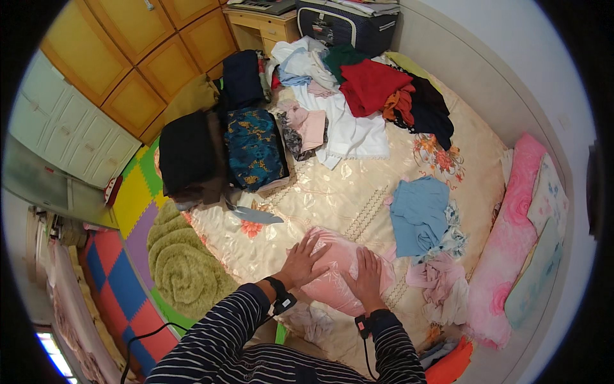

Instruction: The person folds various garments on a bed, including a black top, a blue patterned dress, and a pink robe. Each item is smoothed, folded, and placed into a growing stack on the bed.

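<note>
A folded pink satin-like cloth item (336, 283) lies on the floral bedspread (331, 201) right in front of me. My left hand (304, 261) rests flat on its left part, fingers spread. On its right part lies my right hand (367, 278), palm down, thumb apart from the fingers. Neither hand grips the cloth. Right of it are a blue folded garment (417, 216) and a crumpled pale pink garment (439, 283). Whitish sheer fabric (309, 321) lies just below the pink item, near my body.
Folded dark clothes (187, 149) and a blue patterned stack (256, 149) stand at the bed's left. A loose heap with a red garment (374, 86) lies at the far side. A pink bolster (508, 240) lines the right edge. A green rug (184, 264) covers floor mats at left.
</note>
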`<state>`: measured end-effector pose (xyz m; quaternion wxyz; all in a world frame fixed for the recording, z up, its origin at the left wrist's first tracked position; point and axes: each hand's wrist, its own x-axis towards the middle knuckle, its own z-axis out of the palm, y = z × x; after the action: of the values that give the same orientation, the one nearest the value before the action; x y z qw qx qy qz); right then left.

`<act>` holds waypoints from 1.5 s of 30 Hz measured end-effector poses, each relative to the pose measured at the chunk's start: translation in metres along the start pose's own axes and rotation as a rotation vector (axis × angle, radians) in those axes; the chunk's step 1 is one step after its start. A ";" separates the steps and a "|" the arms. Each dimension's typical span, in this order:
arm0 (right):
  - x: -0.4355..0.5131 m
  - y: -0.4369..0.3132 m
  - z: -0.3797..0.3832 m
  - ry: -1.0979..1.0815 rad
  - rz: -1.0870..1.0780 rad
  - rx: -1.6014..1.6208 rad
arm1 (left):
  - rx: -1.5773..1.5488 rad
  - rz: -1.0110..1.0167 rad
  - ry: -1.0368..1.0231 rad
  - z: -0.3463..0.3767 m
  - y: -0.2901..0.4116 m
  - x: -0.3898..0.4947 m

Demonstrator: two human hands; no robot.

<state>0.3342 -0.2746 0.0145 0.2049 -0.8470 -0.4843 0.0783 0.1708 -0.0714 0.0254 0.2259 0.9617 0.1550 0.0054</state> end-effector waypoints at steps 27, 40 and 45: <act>0.022 0.049 -0.012 -0.772 0.756 0.811 | -2.070 -0.755 -0.223 0.034 0.016 -0.084; 0.081 -0.086 -0.064 -0.398 0.616 1.601 | -1.907 -0.326 0.130 -0.135 -0.025 -0.043; 0.113 -0.128 -0.059 -0.479 0.647 1.617 | -1.971 -0.373 0.054 -0.164 -0.067 -0.043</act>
<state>0.3114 -0.1369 0.1299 0.5994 -0.5005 -0.0491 0.6227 0.0964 0.0434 0.1455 0.9153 0.3056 0.2346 0.1177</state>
